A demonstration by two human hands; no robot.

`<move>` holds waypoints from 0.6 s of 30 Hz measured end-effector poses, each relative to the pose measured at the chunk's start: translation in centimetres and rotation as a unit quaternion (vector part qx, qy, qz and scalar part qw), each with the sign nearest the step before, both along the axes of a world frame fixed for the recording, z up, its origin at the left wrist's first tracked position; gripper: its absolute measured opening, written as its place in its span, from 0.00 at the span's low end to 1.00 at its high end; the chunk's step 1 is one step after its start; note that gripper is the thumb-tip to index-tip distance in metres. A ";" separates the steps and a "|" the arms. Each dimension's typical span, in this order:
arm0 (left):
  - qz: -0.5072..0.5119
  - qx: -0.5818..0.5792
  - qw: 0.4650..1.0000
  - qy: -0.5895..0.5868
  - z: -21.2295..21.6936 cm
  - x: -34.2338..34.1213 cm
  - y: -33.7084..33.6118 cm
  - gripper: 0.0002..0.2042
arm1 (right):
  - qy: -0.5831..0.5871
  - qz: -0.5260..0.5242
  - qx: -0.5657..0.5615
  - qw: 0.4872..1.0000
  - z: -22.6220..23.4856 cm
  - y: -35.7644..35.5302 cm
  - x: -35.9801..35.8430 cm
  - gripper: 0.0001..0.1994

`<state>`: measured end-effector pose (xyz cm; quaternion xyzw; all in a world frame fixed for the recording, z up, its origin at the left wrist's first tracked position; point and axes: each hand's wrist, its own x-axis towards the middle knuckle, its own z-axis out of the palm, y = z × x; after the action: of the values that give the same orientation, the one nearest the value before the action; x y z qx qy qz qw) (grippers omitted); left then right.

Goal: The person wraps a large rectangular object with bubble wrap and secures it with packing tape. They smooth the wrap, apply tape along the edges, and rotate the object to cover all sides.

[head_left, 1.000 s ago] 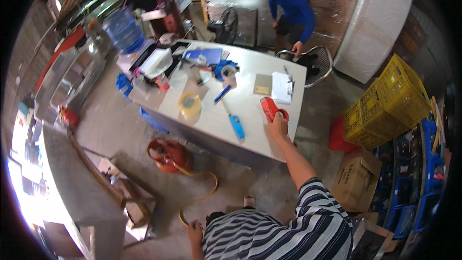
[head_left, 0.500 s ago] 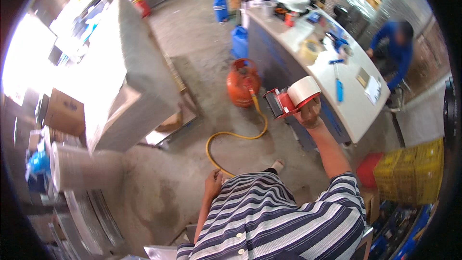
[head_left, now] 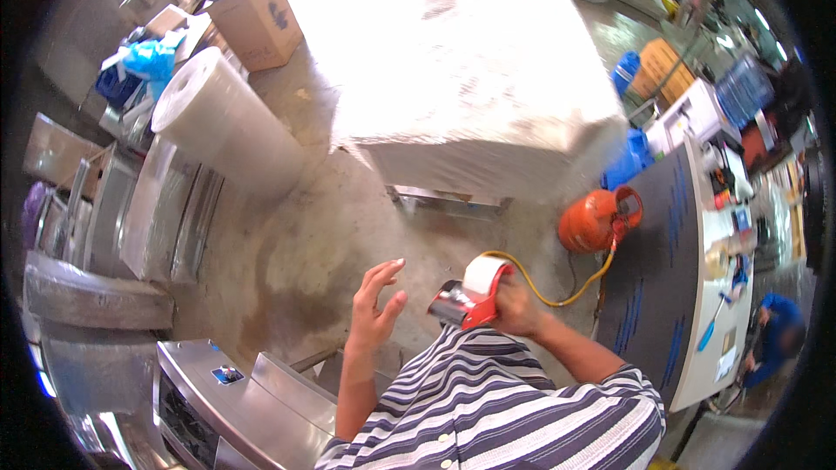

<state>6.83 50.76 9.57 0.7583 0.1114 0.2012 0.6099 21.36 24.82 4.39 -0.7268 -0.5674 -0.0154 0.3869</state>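
Observation:
My right hand (head_left: 515, 306) grips a red tape dispenser (head_left: 481, 318) in front of my body. A wide roll of pale tape (head_left: 488, 274) sits in it, and its dark front end points toward my left hand. My left hand (head_left: 376, 306) is raised beside the dispenser, apart from it, fingers spread and holding nothing. Beyond both hands stands a large block wrapped in whitish film (head_left: 488, 157), its top washed out by glare. The block rests on a low support (head_left: 448, 200).
An orange gas cylinder (head_left: 588, 222) with a yellow hose (head_left: 557, 303) stands at right, beside a long desk (head_left: 649, 270). A tall roll of wrap (head_left: 231, 122) and a cardboard box (head_left: 257, 22) stand at left. Steel equipment (head_left: 261, 400) is close by my left arm. A person in blue (head_left: 771, 339) sits far right.
My view has turned left toward the wrapped block. The tape dispenser has come from beside the desk to in front of my body. My left hand has risen and opened.

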 end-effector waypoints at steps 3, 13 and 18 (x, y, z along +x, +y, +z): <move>-0.025 0.043 0.999 0.011 2.6 -0.4 6.2 0.24 | 0.071 0.097 -0.009 0.993 -1.7 8.2 0.2 0.23; -0.034 -0.009 0.993 0.117 4.8 3.4 30.2 0.22 | 0.163 0.197 0.051 0.965 0.2 37.4 5.8 0.16; 0.021 -0.044 0.997 0.059 4.1 8.4 42.4 0.19 | 0.225 0.149 0.073 0.960 1.6 49.0 8.8 0.17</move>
<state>15.27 93.19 13.68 0.7386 0.1720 0.1640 0.6309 30.13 73.79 5.94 -0.5885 -0.5646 0.1654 0.5546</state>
